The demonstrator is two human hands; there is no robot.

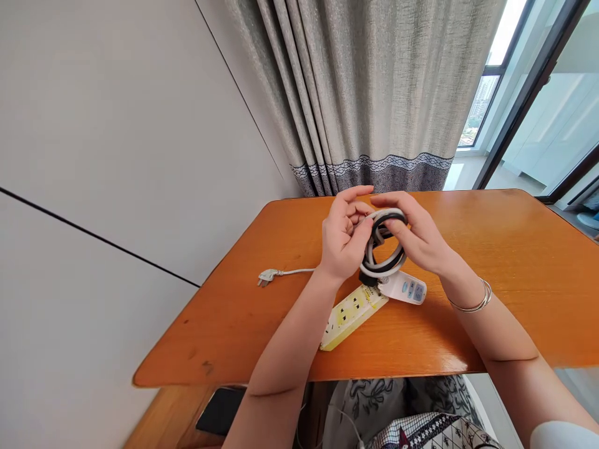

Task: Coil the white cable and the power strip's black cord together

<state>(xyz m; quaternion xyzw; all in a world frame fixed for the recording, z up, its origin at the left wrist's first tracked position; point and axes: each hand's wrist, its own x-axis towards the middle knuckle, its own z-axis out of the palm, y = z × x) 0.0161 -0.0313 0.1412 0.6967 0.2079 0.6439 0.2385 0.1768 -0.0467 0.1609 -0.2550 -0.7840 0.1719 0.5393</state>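
While I am holding the coiled cable (384, 246) up between my left hand (344, 240) and right hand (418, 240), both pinching its loops just above the power strip (350, 315), I am judging the winding nearly finished, needing one steady tuck.

bright daylight from window (496, 68); sharp, edges warped.

Both forearms are bare from wrist to elbow. The left hand (344, 240) wears nothing: no ring, no watch. The right hand (421, 237) is ringless too, and its wrist carries thin silver bangles (477, 300). A pale sleeve (564, 434) covers the right upper arm.
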